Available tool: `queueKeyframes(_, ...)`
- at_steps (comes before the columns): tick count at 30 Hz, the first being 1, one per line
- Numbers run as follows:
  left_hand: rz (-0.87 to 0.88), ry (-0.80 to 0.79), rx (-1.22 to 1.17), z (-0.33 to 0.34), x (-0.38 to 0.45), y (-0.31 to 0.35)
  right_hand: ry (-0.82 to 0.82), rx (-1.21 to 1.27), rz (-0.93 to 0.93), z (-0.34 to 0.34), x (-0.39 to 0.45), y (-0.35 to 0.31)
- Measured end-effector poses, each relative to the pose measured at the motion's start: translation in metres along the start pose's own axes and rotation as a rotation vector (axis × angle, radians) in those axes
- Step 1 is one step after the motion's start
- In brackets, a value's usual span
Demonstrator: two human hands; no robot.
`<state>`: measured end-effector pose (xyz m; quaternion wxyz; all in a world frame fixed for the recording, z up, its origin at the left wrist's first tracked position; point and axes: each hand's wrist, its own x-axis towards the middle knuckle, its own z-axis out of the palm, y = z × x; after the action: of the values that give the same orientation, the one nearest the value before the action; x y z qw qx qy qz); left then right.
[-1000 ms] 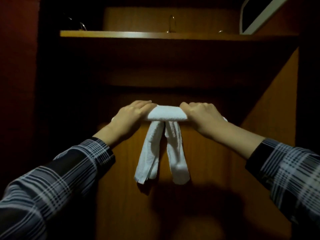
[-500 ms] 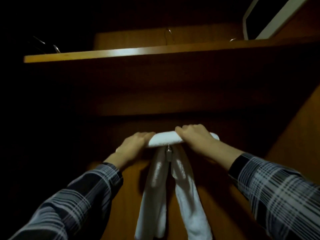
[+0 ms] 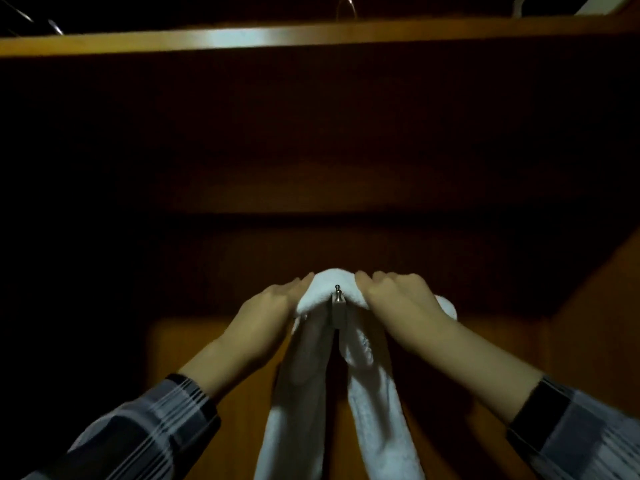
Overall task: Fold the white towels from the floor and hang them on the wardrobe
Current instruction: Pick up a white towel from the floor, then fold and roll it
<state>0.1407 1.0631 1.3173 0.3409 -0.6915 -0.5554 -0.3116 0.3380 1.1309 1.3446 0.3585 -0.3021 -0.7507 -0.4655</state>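
Note:
A rolled white towel point(image 3: 332, 284) lies across a small metal hook point(image 3: 337, 303) on the wooden wardrobe panel point(image 3: 194, 344). Two white towel strips point(image 3: 377, 403) hang from under it, one each side of the hook, down past the bottom edge. My left hand point(image 3: 266, 313) grips the roll's left end, fingers curled over the top. My right hand point(image 3: 398, 299) grips the right part; a bit of the towel's end shows beyond its wrist. Both plaid sleeves reach in from the bottom corners.
A wooden shelf edge point(image 3: 242, 39) runs across the top, with wire hanger hooks point(image 3: 346, 5) above it. The wardrobe interior between shelf and hands is dark. A lighter wooden side panel point(image 3: 602, 306) rises on the right.
The view has tilted and closed in: hands and towel sit lower and larger. My hands have drawn closer together on the roll, and the metal hook now shows plainly between them.

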Motion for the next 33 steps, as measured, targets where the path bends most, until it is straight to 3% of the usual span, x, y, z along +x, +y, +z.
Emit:
queueKeyframes(1,-0.038,-0.017,0.039,0.005,-0.004,0.000,0.052,-0.006,0.028,0.000,-0.004,-0.005)
queueKeyframes(3,-0.071,-0.036,-0.116,0.024,-0.012,0.006,0.070,0.051,0.085,0.006,-0.012,-0.019)
queueKeyframes(4,-0.027,-0.008,-0.237,0.031,-0.015,0.013,0.047,0.094,0.125,0.011,-0.015,-0.028)
queueKeyframes(6,-0.007,0.177,-0.259,0.046,-0.018,0.029,-0.004,0.210,0.253,0.020,-0.021,-0.042)
queueKeyframes(10,-0.142,0.146,-0.610,0.059,-0.023,0.040,-0.104,0.391,0.312,0.028,-0.022,-0.050)
queueKeyframes(16,-0.136,0.055,-0.551,0.052,-0.017,0.029,-0.074,0.455,0.323,0.028,-0.023,-0.047)
queueKeyframes(21,-0.214,-0.052,-0.382,0.036,-0.022,0.035,-0.279,0.414,0.344,0.015,-0.035,-0.042)
queueKeyframes(25,-0.205,-0.183,-0.163,0.015,-0.014,0.031,-0.336,0.388,0.363,-0.010,-0.040,-0.023)
queueKeyframes(28,-0.235,-0.284,-0.265,0.003,-0.006,0.024,-0.413,0.433,0.368,-0.016,-0.032,-0.022)
queueKeyframes(33,-0.290,-0.180,-0.363,0.016,-0.020,0.038,-0.389,0.428,0.336,-0.008,-0.039,-0.047)
